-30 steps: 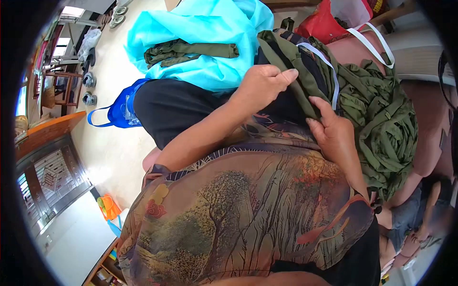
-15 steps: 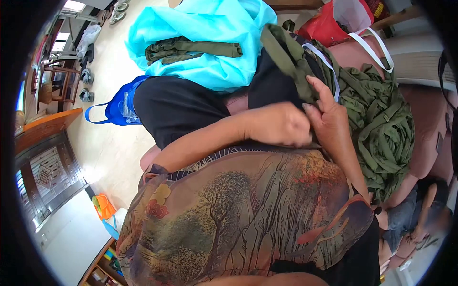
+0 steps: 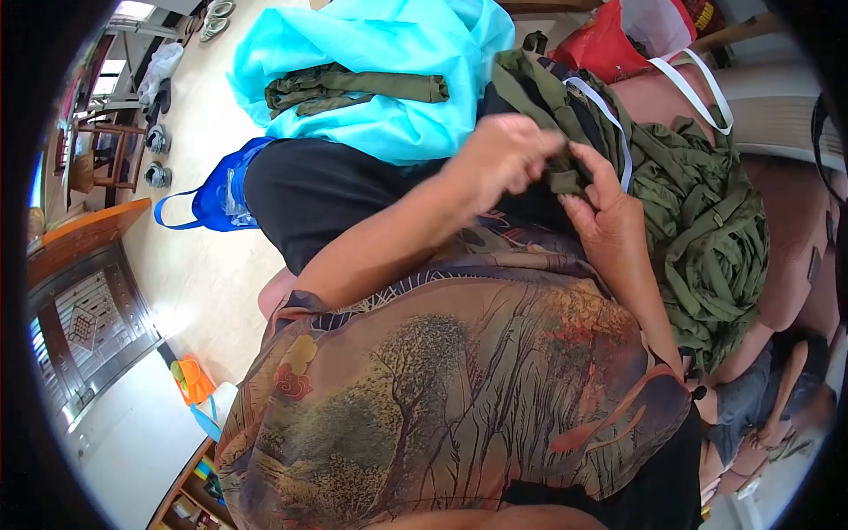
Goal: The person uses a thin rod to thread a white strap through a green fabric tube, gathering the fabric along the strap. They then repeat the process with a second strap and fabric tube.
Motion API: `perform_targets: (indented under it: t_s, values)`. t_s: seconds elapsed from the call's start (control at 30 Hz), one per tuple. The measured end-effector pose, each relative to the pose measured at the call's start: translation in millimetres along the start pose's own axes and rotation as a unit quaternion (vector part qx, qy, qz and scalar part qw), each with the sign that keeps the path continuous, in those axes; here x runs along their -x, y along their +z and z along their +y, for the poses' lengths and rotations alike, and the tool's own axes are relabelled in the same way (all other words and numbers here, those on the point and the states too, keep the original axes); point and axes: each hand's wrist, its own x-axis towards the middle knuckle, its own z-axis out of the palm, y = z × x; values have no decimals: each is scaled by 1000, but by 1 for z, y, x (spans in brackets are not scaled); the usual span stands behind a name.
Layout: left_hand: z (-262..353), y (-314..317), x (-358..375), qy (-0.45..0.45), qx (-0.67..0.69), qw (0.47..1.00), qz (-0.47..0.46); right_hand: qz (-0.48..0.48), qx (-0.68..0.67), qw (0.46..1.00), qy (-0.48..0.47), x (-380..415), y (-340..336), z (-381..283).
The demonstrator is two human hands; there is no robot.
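Observation:
My right hand (image 3: 611, 212) pinches the folded end of an olive-green fabric strip (image 3: 541, 93) between thumb and forefinger. The strip runs up from those fingers over my dark-clad knee. Close to its left, my left hand (image 3: 505, 159) is raised with curled fingers, its blurred fingertips near the strip; whatever they may hold is too small to make out. A large heap of the same olive-green strips (image 3: 707, 238) lies to the right of my right hand. Beyond my knees, a few folded olive-green pieces (image 3: 353, 90) rest on a turquoise plastic sheet or bag (image 3: 397, 40).
A red bag (image 3: 601, 44) with white handles stands at the upper right, by a pink seat. On the left, a blue bag (image 3: 212, 194) holding a clear bottle sits beside my leg. Another person (image 3: 768, 406) sits at the lower right. Shoes (image 3: 157, 155) lie on the floor.
My left hand has moved up and slightly left, from beside my right wrist to near the strip. My right hand keeps its pinch in nearly the same place.

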Motion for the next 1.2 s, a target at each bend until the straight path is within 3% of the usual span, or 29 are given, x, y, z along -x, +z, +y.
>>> perform_targets:
  t_s: [0.1, 0.23, 0.4, 0.57, 0.67, 0.8, 0.9, 1.03, 1.13, 1.2]
  values:
    - [-11, 11, 7, -43, -16, 997, -69, 20, -29, 999, -18, -3, 4, 4]
    - [-5, -1, 6, -55, -123, 987, -84, 30, 2, 996, -83, -4, 6, 16]
    - [8, -16, -8, 34, -79, 993, 76, 34, 43, 996, -71, 9, -1, 18]
    - [1, -15, -19, 34, 4, 998, 52, 29, 24, 998, -45, 12, -1, 15]
    - [-14, 12, 1, 26, -122, 991, -48, 42, -6, 999, -12, 11, 0, 13]
    - [-12, 17, 2, 24, -171, 982, -77, 27, -22, 999, -6, 8, 0, 15]
    - [5, 10, 11, -84, -192, 971, -115, 24, -39, 999, -16, 14, -2, 24]
    - [13, -5, -1, 34, -185, 979, 73, 41, -45, 998, -27, 18, -8, 29]
    - [6, -6, -15, 136, -227, 961, 79, 15, -7, 1000, -8, 21, -9, 28]
    - [2, -3, -16, 148, -231, 960, 64, 19, 1, 1000, -12, 20, -8, 28]
